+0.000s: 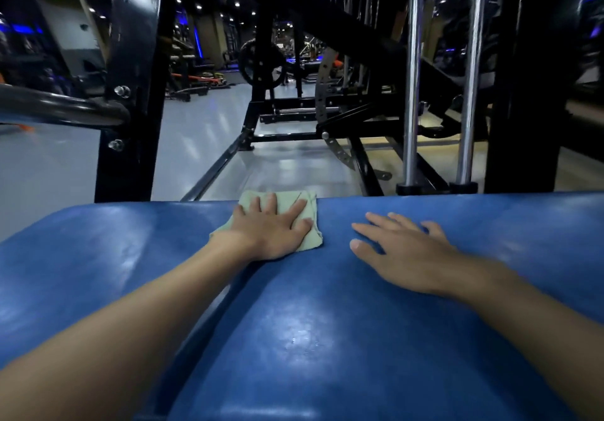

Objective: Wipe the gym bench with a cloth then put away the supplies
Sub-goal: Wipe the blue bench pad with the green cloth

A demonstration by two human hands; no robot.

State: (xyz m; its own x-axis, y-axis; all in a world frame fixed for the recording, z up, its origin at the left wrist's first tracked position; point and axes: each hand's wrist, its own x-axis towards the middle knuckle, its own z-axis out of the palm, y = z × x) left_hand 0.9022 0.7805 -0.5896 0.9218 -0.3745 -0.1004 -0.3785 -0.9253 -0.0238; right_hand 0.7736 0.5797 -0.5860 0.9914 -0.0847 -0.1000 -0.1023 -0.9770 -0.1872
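Note:
The blue padded gym bench (327, 322) fills the lower half of the head view, with a dark gap between its two pads running down at the left. A folded pale green cloth (309, 203) lies at the bench's far edge. My left hand (274, 229) presses flat on the cloth with its fingers spread. My right hand (402, 250) rests flat on the bare pad to the right of the cloth, fingers straight, holding nothing.
Beyond the bench's far edge stand a black machine frame (130, 94) at the left and two chrome guide rods (411, 94) at the right. More black equipment (327, 110) sits on the grey floor (196, 133) behind. A black round bar (58, 107) juts in at the left.

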